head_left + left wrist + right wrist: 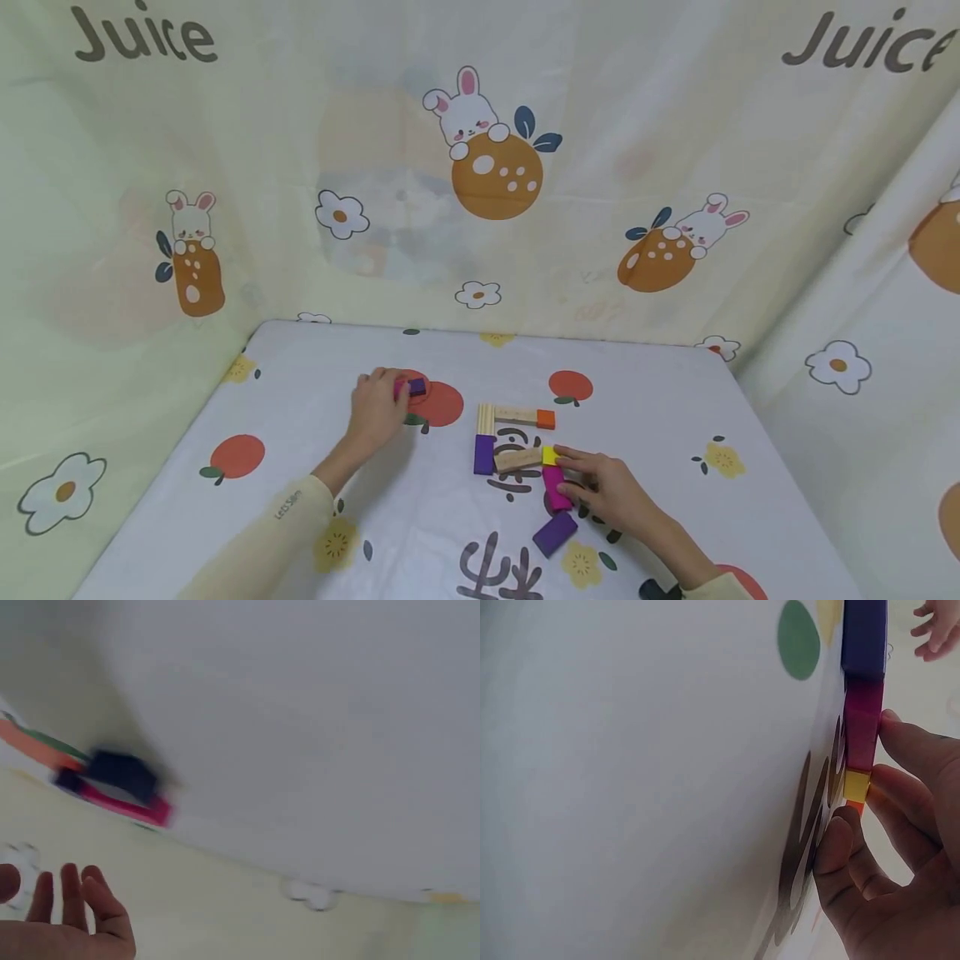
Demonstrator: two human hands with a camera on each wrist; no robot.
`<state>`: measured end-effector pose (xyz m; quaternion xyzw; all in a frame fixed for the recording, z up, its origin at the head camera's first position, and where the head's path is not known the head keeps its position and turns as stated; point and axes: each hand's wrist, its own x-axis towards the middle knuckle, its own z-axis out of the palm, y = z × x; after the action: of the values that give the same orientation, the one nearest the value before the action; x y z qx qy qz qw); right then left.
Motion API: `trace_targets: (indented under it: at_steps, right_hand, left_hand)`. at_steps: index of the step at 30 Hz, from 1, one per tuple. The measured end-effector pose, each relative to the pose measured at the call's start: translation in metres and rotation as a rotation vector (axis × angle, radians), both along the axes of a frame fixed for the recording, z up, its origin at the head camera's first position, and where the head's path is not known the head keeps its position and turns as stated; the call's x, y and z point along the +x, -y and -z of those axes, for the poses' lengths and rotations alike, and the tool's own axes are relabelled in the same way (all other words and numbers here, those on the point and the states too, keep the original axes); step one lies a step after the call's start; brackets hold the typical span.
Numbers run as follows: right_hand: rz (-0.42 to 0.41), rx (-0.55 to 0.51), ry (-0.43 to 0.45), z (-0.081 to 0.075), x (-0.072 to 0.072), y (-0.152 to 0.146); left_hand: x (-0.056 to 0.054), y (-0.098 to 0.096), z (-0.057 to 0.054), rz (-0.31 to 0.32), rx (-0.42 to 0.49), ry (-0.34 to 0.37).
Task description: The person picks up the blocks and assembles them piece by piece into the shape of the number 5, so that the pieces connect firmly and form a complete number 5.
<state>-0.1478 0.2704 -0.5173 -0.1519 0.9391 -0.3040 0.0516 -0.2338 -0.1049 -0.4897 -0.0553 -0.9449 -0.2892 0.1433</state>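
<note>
My left hand [378,410] is at the back left, its fingers beside a pink block [400,387] and a dark purple block [418,387]. In the left wrist view the left hand [79,919] has its fingers spread and apart from the blurred dark block [121,776] and pink block [161,811]. My right hand [611,492] reaches a row of blocks at the centre right, fingertips at the yellow block [550,456] and the pink block [556,488]. In the right wrist view, fingers [901,735] touch the sides of the pink block [862,724] and yellow block [857,785].
The outline continues with a plain wooden block [519,459], a purple block [483,455], pale wooden blocks [486,419] and an orange block [546,419]. Another purple block [555,534] lies angled at the near end. A black object [658,590] shows by the right wrist.
</note>
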Motion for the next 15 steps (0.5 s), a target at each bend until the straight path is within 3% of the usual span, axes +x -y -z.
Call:
trace_targets:
  at_steps: [3, 6, 11, 15]
  right_hand:
    - [0.004, 0.002, 0.001, 0.000, 0.000, 0.000]
    - [0.010, -0.001, 0.010, 0.000, 0.001, 0.000]
    - [0.008, 0.003, 0.006, 0.001, 0.001, -0.001]
    - [0.006, 0.002, 0.000, 0.001, 0.001, 0.000]
  left_hand:
    - [-0.016, 0.022, 0.002, -0.073, -0.031, 0.085]
    - [-0.025, 0.038, 0.010, -0.093, -0.040, 0.189]
    - [-0.030, 0.052, 0.024, -0.097, 0.072, 0.338]
    - [-0.032, 0.057, 0.028, -0.105, 0.098, 0.359]
